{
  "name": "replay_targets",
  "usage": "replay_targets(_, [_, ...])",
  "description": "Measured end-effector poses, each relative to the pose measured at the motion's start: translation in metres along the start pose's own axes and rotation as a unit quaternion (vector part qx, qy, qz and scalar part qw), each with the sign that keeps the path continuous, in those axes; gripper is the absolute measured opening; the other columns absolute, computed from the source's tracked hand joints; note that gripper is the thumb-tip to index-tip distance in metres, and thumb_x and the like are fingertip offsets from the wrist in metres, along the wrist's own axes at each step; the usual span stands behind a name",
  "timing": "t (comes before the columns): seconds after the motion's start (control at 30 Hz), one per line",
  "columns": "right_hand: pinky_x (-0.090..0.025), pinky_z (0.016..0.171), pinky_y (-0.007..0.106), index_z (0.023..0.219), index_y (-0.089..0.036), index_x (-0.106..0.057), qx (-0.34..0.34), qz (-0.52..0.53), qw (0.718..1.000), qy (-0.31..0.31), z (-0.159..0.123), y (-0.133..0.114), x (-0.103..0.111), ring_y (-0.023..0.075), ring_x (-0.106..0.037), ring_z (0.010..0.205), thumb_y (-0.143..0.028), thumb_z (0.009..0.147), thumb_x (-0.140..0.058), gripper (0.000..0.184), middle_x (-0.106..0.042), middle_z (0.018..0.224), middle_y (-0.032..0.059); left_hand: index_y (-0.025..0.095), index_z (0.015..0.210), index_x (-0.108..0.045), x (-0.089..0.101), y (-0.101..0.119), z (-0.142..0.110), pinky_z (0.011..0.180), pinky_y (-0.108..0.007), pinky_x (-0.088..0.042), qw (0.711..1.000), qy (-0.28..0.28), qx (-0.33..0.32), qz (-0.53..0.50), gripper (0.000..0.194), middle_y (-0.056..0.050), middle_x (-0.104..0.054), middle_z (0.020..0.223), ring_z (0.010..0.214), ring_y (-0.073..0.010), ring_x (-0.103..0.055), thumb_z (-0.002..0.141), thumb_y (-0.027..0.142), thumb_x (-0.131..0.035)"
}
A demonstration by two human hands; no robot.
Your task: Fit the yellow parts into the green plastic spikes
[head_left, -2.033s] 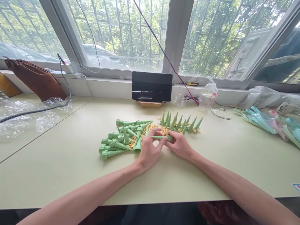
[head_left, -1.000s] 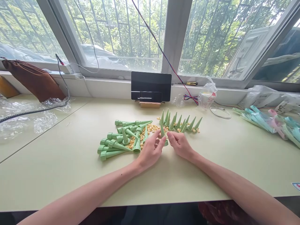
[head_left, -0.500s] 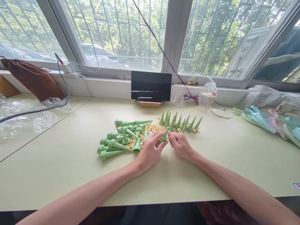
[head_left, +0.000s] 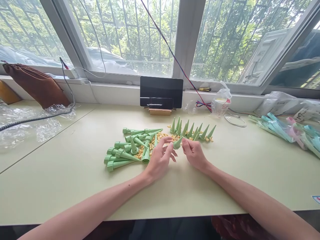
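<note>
A green plastic watering spike (head_left: pixel 177 143) is tilted in the air between my hands, its tip leaning right. My right hand (head_left: pixel 195 154) is closed in a pinch at its right side, where a small yellow piece seems to sit, mostly hidden by the fingers. My left hand (head_left: pixel 161 156) is beside the spike's base with fingers spread, thumb close to it; whether it touches I cannot tell. Small yellow valve pieces (head_left: pixel 162 136) lie heaped behind my left hand. Left of them is a pile of green spikes (head_left: pixel 122 154), mostly lying down. Several upright spikes (head_left: pixel 190 130) with yellow pieces stand behind my hands.
A black tablet (head_left: pixel 161 91) leans on a stand by the window. Nearby are a bagged cup (head_left: pixel 221 105) and a coiled white cable (head_left: pixel 235 120). Wrapped pastel items (head_left: pixel 280 128) lie right; a brown pouch (head_left: pixel 37 85) and clear plastic wrap (head_left: pixel 47 128) lie left.
The spike has tilted further right and shifted slightly right with my right hand. My left fingers have loosened from around its base and spread apart.
</note>
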State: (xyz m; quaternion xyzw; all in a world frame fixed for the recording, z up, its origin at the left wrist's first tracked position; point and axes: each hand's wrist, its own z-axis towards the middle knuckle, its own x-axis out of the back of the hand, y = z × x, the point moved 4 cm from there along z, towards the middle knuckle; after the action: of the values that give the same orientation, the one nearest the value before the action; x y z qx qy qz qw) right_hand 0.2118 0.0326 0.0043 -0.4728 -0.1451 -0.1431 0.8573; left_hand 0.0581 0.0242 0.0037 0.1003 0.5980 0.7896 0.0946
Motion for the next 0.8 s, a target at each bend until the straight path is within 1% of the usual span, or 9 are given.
replay_targets(0.07, [-0.027, 0.047, 0.027, 0.06, -0.021, -0.032, 0.012, -0.007, 1.0, 0.002, 0.0, -0.001, 0.001, 0.0101, -0.032, 0.048, -0.05, 0.102, -0.033, 0.052, -0.034, 0.053, -0.0032, 0.02, 0.111, -0.051, 0.0, -0.004, 0.0, 0.053, -0.027, -0.057, 1.0, 0.003, 0.028, 0.001, 0.033, -0.001, -0.06, 0.086, 0.059, -0.0118, -0.064, 0.098, 0.05, -0.045])
replay_targets(0.13, [-0.027, 0.048, 0.027, 0.06, -0.021, -0.032, 0.025, -0.013, 1.0, -0.004, -0.001, -0.003, 0.0, 0.0099, -0.032, 0.049, -0.048, 0.103, -0.034, 0.051, -0.034, 0.054, -0.0032, 0.02, 0.103, -0.052, -0.001, -0.008, 0.0, 0.047, -0.024, -0.052, 0.999, -0.008, 0.053, 0.005, 0.037, 0.001, -0.059, 0.076, 0.053, -0.0112, -0.061, 0.097, 0.055, -0.043])
replay_targets(0.23, [-0.025, 0.049, 0.026, 0.06, -0.02, -0.032, 0.041, -0.018, 0.999, -0.015, -0.001, -0.005, -0.001, 0.0095, -0.031, 0.049, -0.044, 0.103, -0.035, 0.049, -0.034, 0.055, -0.0035, 0.018, 0.085, -0.05, -0.005, -0.013, -0.002, 0.04, -0.021, -0.044, 0.996, -0.037, 0.077, -0.001, 0.043, 0.0, -0.06, 0.071, 0.046, -0.0106, -0.058, 0.096, 0.059, -0.041])
replay_targets(0.3, [-0.025, 0.049, 0.026, 0.06, -0.02, -0.032, 0.048, -0.016, 0.999, -0.021, -0.002, -0.005, -0.002, 0.0094, -0.031, 0.05, -0.042, 0.103, -0.035, 0.048, -0.034, 0.055, -0.0036, 0.019, 0.08, -0.047, -0.006, -0.015, -0.002, 0.038, -0.021, -0.041, 0.995, -0.05, 0.084, -0.012, 0.044, 0.001, -0.06, 0.068, 0.043, -0.0099, -0.056, 0.096, 0.059, -0.04])
replay_targets(0.53, [-0.027, 0.05, 0.026, 0.061, -0.02, -0.035, 0.046, 0.003, 0.998, -0.046, 0.0, -0.003, -0.004, 0.0094, -0.032, 0.05, -0.039, 0.103, -0.037, 0.046, -0.036, 0.056, -0.0034, 0.019, 0.081, -0.046, -0.005, -0.01, -0.002, 0.037, -0.019, -0.036, 0.995, -0.058, 0.079, -0.032, 0.04, 0.005, -0.056, 0.057, 0.036, -0.0079, -0.05, 0.097, 0.056, -0.044])
replay_targets(0.63, [-0.026, 0.05, 0.026, 0.061, -0.02, -0.035, 0.042, 0.009, 0.998, -0.052, 0.0, -0.002, -0.005, 0.0095, -0.031, 0.05, -0.039, 0.103, -0.036, 0.046, -0.035, 0.055, -0.0035, 0.019, 0.083, -0.048, -0.004, -0.009, -0.002, 0.038, -0.02, -0.038, 0.995, -0.05, 0.073, -0.041, 0.038, 0.004, -0.058, 0.063, 0.038, -0.0072, -0.051, 0.096, 0.055, -0.047])
replay_targets(0.8, [-0.025, 0.049, 0.026, 0.062, -0.02, -0.032, 0.042, 0.016, 0.997, -0.057, 0.001, -0.002, -0.005, 0.0093, -0.028, 0.051, -0.041, 0.103, -0.036, 0.046, -0.032, 0.056, -0.0041, 0.019, 0.089, -0.05, -0.003, -0.009, -0.003, 0.038, -0.019, -0.039, 0.997, -0.038, 0.065, -0.036, 0.035, 0.004, -0.057, 0.069, 0.04, -0.0065, -0.052, 0.095, 0.053, -0.05])
